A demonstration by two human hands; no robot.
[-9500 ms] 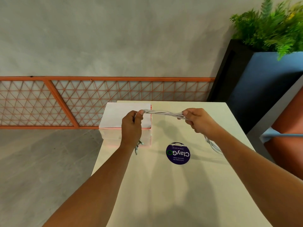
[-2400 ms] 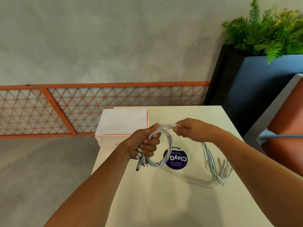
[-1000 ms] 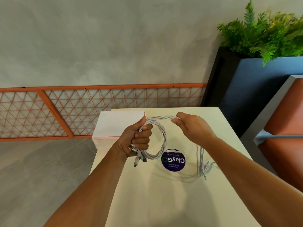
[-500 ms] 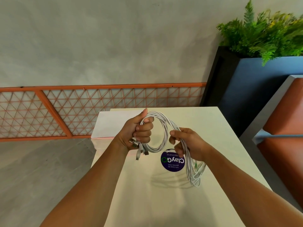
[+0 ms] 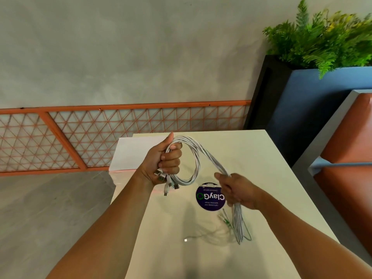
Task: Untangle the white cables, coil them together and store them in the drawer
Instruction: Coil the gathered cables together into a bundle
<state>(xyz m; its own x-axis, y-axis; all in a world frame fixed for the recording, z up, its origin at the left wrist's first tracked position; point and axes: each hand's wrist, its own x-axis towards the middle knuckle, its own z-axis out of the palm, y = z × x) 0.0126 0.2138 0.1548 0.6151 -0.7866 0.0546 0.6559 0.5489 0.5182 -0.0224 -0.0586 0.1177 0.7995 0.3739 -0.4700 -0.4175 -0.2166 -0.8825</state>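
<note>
Gripping white cables (image 5: 198,158): left hand (image 5: 164,163) fingers curled round coil, right hand (image 5: 237,191) clasping strands.

My hands: two, left hand (image 5: 165,162) and right hand (image 5: 236,190)
My white cables (image 5: 198,156): one bundle, strands too close-packed to count
Their plugs (image 5: 169,183): at least three by my left fist
The round sticker (image 5: 209,199): one
The table (image 5: 261,158): one
The planter (image 5: 314,97): one

The table (image 5: 261,158) fills the lower middle of the frame. Over it the left hand (image 5: 165,164), at centre, and the right hand (image 5: 237,192), lower right, hold the cables (image 5: 211,159). A sticker (image 5: 209,200) lies on the table between them. A box (image 5: 132,152) adjoins the table's upper left; a planter (image 5: 314,109) stands upper right.
</note>
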